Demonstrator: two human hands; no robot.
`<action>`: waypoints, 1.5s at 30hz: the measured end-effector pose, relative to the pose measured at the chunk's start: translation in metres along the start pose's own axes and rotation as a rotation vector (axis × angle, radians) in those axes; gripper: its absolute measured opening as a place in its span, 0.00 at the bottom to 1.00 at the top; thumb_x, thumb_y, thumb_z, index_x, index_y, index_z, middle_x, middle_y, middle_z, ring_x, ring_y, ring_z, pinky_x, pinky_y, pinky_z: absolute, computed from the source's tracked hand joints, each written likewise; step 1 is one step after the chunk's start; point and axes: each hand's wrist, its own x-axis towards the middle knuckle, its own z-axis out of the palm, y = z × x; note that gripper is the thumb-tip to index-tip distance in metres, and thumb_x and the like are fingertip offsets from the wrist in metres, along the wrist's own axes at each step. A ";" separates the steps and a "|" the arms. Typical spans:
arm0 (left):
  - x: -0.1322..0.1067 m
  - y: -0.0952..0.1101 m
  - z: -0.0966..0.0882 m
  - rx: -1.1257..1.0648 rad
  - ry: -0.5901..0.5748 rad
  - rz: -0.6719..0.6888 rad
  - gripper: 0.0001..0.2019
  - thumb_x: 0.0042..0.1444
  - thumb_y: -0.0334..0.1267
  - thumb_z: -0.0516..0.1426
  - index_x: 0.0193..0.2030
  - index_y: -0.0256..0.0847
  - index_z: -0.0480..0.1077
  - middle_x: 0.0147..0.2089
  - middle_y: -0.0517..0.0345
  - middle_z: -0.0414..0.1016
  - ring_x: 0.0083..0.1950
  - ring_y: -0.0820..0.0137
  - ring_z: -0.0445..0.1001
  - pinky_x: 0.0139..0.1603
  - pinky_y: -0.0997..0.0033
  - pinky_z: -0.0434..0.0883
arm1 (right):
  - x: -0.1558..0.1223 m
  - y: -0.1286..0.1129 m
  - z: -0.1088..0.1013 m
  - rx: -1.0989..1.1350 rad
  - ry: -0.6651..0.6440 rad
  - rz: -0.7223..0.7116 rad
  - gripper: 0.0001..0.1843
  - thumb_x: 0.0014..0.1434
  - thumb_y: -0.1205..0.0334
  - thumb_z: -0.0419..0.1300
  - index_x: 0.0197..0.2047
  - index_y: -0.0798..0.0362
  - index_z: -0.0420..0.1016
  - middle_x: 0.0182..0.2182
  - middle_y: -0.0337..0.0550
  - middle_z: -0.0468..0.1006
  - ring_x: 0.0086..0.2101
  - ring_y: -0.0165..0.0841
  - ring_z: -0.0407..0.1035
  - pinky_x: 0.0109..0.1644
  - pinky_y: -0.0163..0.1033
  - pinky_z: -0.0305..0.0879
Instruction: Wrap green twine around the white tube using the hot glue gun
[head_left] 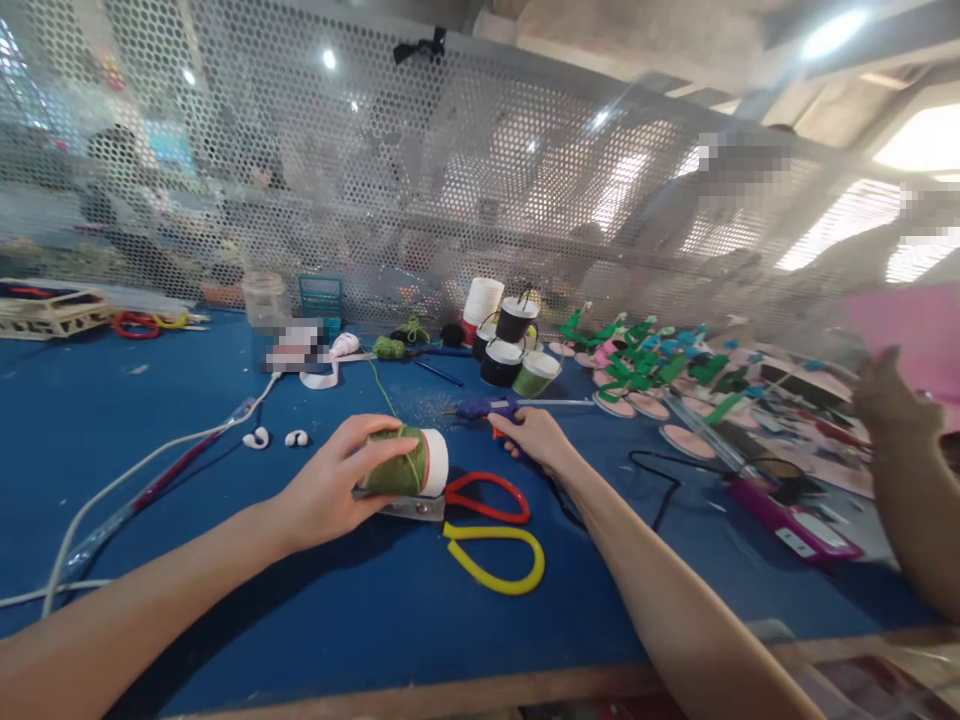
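Observation:
My left hand [341,480] grips a paper cup [436,462] wrapped in green yarn [396,462], tipped on its side with its white end to the right. A strand of the yarn runs back from it across the table. Under the cup lie scissors with one red handle [491,497] and one yellow handle [502,560]; their blades are mostly hidden. My right hand [536,437] is closed around the grip of a blue glue gun [484,408]. Its nozzle points left, and a glue stick [559,403] sticks out at the back.
Behind stand several small wrapped cups [501,362] and a white cup stack [484,298]. Green yarn balls [390,347] and earbuds [297,438] lie further left. Paper flowers [645,370] and a magenta power strip [795,520] occupy the right. Another person's hand [896,395] holds pink sheet material [911,335].

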 end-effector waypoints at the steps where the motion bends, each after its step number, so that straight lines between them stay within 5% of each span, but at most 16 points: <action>1: 0.001 0.001 -0.001 0.010 0.007 0.029 0.24 0.53 0.28 0.55 0.56 0.46 0.55 0.53 0.47 0.60 0.54 0.59 0.63 0.52 0.53 0.67 | 0.000 -0.001 0.000 -0.036 0.025 -0.013 0.18 0.48 0.53 0.60 0.14 0.52 0.60 0.13 0.41 0.68 0.18 0.33 0.67 0.21 0.35 0.59; 5: 0.003 0.004 -0.001 0.049 0.029 0.120 0.22 0.54 0.28 0.54 0.55 0.44 0.56 0.51 0.46 0.62 0.53 0.58 0.63 0.51 0.52 0.67 | -0.010 -0.015 -0.003 -0.175 0.169 -0.137 0.12 0.48 0.60 0.60 0.18 0.54 0.68 0.29 0.52 0.75 0.39 0.44 0.70 0.39 0.43 0.63; 7: 0.003 0.005 0.000 0.050 0.041 0.136 0.21 0.54 0.27 0.54 0.55 0.44 0.57 0.51 0.46 0.63 0.53 0.59 0.63 0.51 0.53 0.67 | -0.021 -0.028 -0.003 -0.193 0.119 -0.286 0.13 0.54 0.58 0.55 0.25 0.55 0.74 0.34 0.53 0.76 0.41 0.42 0.69 0.44 0.44 0.62; 12: 0.003 0.010 0.000 0.032 0.031 0.183 0.20 0.55 0.28 0.54 0.54 0.44 0.59 0.50 0.46 0.64 0.52 0.60 0.64 0.51 0.55 0.68 | -0.048 -0.063 0.003 0.213 -0.522 -0.379 0.31 0.60 0.43 0.40 0.30 0.53 0.78 0.31 0.43 0.79 0.39 0.34 0.71 0.46 0.40 0.63; 16: 0.000 0.013 0.000 0.019 -0.025 0.193 0.22 0.55 0.28 0.54 0.56 0.46 0.57 0.53 0.45 0.61 0.55 0.59 0.63 0.51 0.54 0.68 | -0.056 -0.077 0.012 0.436 -0.779 -0.262 0.31 0.56 0.38 0.44 0.28 0.52 0.78 0.27 0.40 0.78 0.35 0.31 0.70 0.44 0.38 0.63; 22: -0.003 0.015 0.002 0.000 -0.065 0.159 0.20 0.54 0.27 0.55 0.54 0.43 0.60 0.53 0.46 0.58 0.55 0.60 0.62 0.51 0.59 0.69 | -0.059 -0.073 0.023 0.853 -0.593 -0.106 0.15 0.37 0.54 0.69 0.27 0.54 0.77 0.27 0.36 0.76 0.30 0.27 0.67 0.39 0.34 0.61; 25: -0.003 0.015 0.003 0.001 -0.069 0.148 0.20 0.53 0.28 0.56 0.54 0.42 0.61 0.52 0.46 0.58 0.54 0.61 0.63 0.50 0.61 0.70 | -0.061 -0.069 0.024 0.903 -0.573 -0.068 0.16 0.34 0.54 0.70 0.25 0.55 0.75 0.25 0.36 0.74 0.28 0.26 0.65 0.37 0.35 0.60; 30: -0.004 0.015 0.002 0.025 -0.073 0.142 0.22 0.52 0.28 0.58 0.54 0.43 0.62 0.52 0.46 0.59 0.53 0.61 0.64 0.49 0.61 0.71 | -0.061 -0.066 0.023 0.701 -0.534 -0.153 0.24 0.42 0.40 0.61 0.24 0.56 0.74 0.24 0.38 0.73 0.26 0.27 0.63 0.34 0.35 0.59; 34: -0.005 0.016 0.003 0.053 -0.087 0.143 0.23 0.52 0.27 0.58 0.54 0.46 0.62 0.54 0.48 0.57 0.54 0.60 0.63 0.49 0.60 0.71 | -0.063 -0.065 0.021 0.570 -0.692 -0.211 0.31 0.45 0.33 0.53 0.25 0.56 0.75 0.24 0.39 0.74 0.27 0.29 0.65 0.33 0.36 0.59; 40: -0.004 0.018 0.003 0.066 -0.115 0.135 0.25 0.50 0.26 0.59 0.54 0.49 0.62 0.55 0.49 0.55 0.56 0.58 0.62 0.51 0.55 0.70 | -0.066 -0.068 0.024 0.673 -0.684 -0.222 0.19 0.39 0.49 0.67 0.30 0.54 0.76 0.28 0.38 0.75 0.31 0.29 0.67 0.38 0.36 0.61; 45: -0.004 0.020 0.002 0.055 -0.141 0.133 0.27 0.49 0.26 0.59 0.55 0.52 0.61 0.55 0.49 0.56 0.56 0.57 0.63 0.51 0.54 0.69 | -0.067 -0.068 0.027 0.745 -0.616 -0.166 0.15 0.37 0.54 0.68 0.26 0.55 0.74 0.25 0.37 0.73 0.28 0.27 0.65 0.33 0.35 0.60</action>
